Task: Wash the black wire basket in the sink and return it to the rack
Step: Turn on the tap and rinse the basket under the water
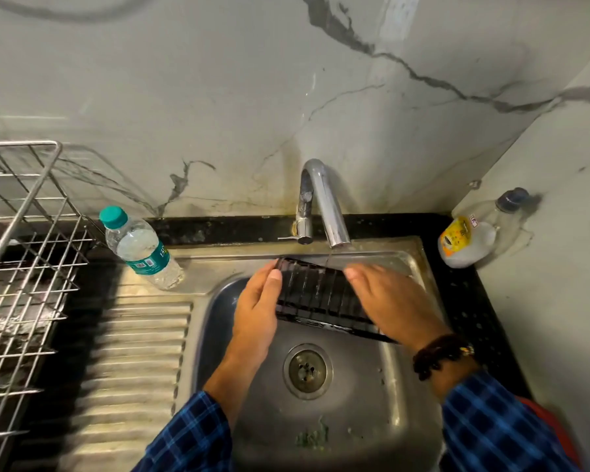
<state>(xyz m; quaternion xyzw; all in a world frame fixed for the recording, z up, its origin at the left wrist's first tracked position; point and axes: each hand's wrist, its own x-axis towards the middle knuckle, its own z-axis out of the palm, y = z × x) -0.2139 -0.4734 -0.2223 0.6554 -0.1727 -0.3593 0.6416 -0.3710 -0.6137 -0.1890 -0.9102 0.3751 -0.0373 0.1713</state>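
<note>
Over the sink, beneath a thin stream from the tap, we hold the black wire basket between our hands, the left hand pressing straight fingers against its left end, the right hand lying flat across its right side; the wire rack stands well apart, left.

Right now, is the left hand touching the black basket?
Touching. Head view: fingers of the left hand press one end of the black wire basket.

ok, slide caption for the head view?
Left hand and right hand hold the black wire basket under the tap, over the sink.
</note>
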